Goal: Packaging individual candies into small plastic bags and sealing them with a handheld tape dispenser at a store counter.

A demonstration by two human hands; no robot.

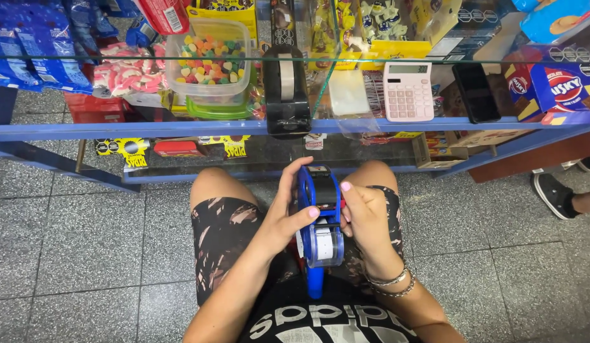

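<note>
A blue and black price-label gun (320, 219) with a white label roll sits upright over my lap, handle pointing down toward me. My left hand (288, 213) wraps its left side, thumb across the front. On the other side, my right hand (365, 213) grips it, fingers curled against the body; bracelets circle that wrist. Both hands hold the tool between my knees, just below the glass counter.
A blue-framed glass counter (181, 129) spans ahead, carrying a black tape dispenser (286, 89), a pink calculator (408, 91), a dark phone (476, 93), a clear tub of coloured sweets (209, 60) and snack boxes. Another person's shoe (552, 194) rests at right on grey tiles.
</note>
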